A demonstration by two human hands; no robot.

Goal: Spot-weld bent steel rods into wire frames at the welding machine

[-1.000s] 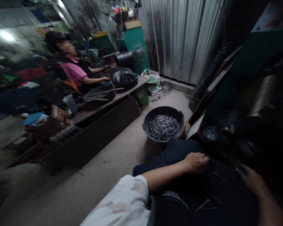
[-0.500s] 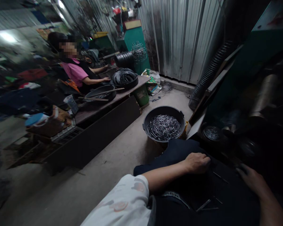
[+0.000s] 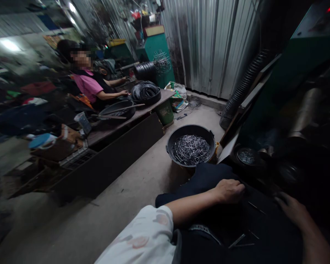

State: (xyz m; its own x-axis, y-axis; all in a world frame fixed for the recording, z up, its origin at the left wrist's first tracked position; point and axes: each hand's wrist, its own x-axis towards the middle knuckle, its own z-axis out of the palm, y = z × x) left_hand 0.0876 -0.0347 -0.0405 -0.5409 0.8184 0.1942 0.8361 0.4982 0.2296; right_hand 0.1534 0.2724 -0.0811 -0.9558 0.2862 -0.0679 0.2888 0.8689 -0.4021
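My left hand (image 3: 229, 190) is closed, its fingers curled down over the dark cloth (image 3: 214, 172) on my lap. Whatever those fingers hold is hidden from view. At the right, my right hand (image 3: 291, 207) is bent inward near the shadowed machine, with its fingers drawn together; darkness hides what is in them. Several thin metal pins (image 3: 237, 240) lie loose on the cloth between and below my hands. Just beyond the cloth stands a black tub (image 3: 168, 141) heaped with short metal pins (image 3: 191, 149).
A small bowl of metal pieces (image 3: 246, 156) sits beside the green machine (image 3: 294, 55) at right. Across the floor, a co-worker in a pink shirt (image 3: 86, 85) sits at a low bench (image 3: 165, 96) with coiled wire (image 3: 145, 90). Corrugated metal (image 3: 203, 47) forms the back wall.
Both my hands stay almost where they were, and the pins on the cloth have not moved. A small orange glint now shows near the co-worker's hand.
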